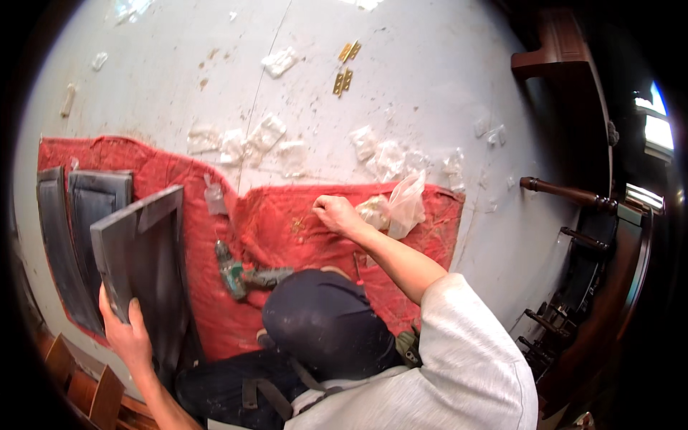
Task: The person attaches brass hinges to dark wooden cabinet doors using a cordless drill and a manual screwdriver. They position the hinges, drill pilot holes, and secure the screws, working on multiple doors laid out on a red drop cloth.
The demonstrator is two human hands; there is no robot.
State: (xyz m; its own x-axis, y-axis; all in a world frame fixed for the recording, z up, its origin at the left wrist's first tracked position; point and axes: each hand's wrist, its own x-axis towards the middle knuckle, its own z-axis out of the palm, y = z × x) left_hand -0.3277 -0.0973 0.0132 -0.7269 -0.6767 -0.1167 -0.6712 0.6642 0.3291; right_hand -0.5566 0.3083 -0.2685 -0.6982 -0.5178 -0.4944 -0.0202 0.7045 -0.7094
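Observation:
My left hand (129, 335) grips the lower edge of a dark grey cabinet door (147, 251), thumb on its face and fingers at its side. The door stands tilted up on edge by my left leg. Over the red cloth (215, 322), my right hand (337, 215) is closed, its fingers curled together; what they hold, if anything, is hidden. Small brass-coloured screws (296, 226) lie on the cloth just left of it. To its right rests a clear plastic bag (407, 206). A green cordless drill (233, 276) lies between the door and my knee.
Two more grey panels, one a door (102, 197), lie on the cloth at the left. Beyond it, brass hinges (342, 82) and crumpled plastic bags (387, 159) are scattered on the pale floor (301, 43). Dark wooden furniture (566, 64) lines the right side.

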